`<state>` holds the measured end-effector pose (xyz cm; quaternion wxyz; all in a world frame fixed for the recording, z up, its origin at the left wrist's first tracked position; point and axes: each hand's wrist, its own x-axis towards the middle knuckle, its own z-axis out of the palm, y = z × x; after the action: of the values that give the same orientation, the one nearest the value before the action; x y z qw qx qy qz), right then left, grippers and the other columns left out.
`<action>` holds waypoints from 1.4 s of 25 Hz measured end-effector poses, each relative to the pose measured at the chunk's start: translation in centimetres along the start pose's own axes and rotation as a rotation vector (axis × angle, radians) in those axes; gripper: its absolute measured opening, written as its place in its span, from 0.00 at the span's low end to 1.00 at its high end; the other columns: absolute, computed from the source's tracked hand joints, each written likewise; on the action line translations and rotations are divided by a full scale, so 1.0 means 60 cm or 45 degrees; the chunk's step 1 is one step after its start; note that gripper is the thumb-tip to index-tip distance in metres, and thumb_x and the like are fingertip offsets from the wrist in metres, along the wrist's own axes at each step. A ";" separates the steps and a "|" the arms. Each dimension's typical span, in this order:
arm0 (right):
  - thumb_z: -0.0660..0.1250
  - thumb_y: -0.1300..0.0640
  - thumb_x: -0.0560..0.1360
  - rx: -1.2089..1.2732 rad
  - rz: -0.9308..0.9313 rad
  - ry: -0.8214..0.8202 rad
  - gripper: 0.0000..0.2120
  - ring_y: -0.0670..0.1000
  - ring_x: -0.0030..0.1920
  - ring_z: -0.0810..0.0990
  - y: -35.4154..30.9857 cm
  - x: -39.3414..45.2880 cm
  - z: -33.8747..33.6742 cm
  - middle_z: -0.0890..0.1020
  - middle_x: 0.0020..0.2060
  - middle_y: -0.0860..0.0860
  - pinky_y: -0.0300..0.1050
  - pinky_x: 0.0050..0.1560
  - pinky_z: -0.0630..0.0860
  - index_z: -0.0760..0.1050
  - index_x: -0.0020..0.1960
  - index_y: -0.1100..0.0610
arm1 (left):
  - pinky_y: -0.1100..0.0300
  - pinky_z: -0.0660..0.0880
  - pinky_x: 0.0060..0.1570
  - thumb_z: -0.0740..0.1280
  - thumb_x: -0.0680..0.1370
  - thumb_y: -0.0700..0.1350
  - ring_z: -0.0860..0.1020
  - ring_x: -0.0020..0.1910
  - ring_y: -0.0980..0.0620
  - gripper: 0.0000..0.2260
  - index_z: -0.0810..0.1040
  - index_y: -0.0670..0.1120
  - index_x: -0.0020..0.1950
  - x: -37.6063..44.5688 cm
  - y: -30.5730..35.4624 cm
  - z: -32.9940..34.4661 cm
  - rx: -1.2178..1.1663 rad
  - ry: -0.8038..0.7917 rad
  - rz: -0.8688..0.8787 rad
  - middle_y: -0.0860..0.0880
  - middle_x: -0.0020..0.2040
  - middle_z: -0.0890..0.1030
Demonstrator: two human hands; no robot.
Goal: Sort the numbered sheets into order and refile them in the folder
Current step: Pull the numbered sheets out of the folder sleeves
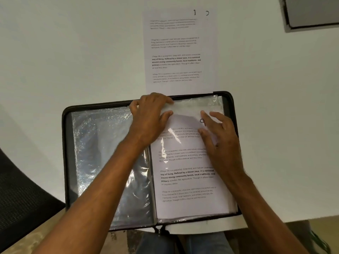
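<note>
- An open zip folder (64,143) with a dark border is seen lying on a white table (73,52), its near edge overhanging the table's front edge.
- The folder's left half is filled with clear plastic sleeves (102,153); glare and creases make it impossible to tell whether anything is held inside them.
- On the right half a printed sheet (187,176) is seen lying in or on the top sleeve; which of the two cannot be told. A handwritten mark near its top right corner is partly covered by fingers and cannot be read with certainty.
- The left hand (148,118) is placed at the top of the right half, near the spine; its fingers are curled over the upper edge of the sleeve and its thumb is pressed on the plastic, so the sleeve's top appears pinched.
- The right hand (218,138) is laid on the sheet's upper right part with fingers spread and nearly straight, pressing flat rather than grasping; some printed lines are hidden beneath it.
- A second printed sheet (179,52) lies flat on the table just beyond the folder; its lower edge is covered by the folder's far rim. Handwritten marks at its top are faint, resembling "1" and a curved stroke.
- A grey object (311,13) is cut off at the upper right corner.
- A dark chair (22,195) is partly visible at lower left.
</note>
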<state>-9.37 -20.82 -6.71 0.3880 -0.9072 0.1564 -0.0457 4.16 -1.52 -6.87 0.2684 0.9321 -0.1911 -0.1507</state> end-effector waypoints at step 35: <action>0.65 0.63 0.83 0.673 0.523 0.207 0.05 0.35 0.44 0.82 -0.006 0.010 -0.024 0.83 0.46 0.44 0.28 0.41 0.77 0.78 0.58 0.63 | 0.60 0.79 0.51 0.78 0.75 0.47 0.81 0.47 0.59 0.07 0.87 0.53 0.53 0.101 0.014 -0.021 -0.166 -0.668 0.038 0.54 0.49 0.85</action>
<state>-9.03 -21.75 -5.50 0.5970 -0.7181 0.3491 -0.0778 9.79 -4.26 -6.46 0.2714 0.8389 -0.2577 -0.3952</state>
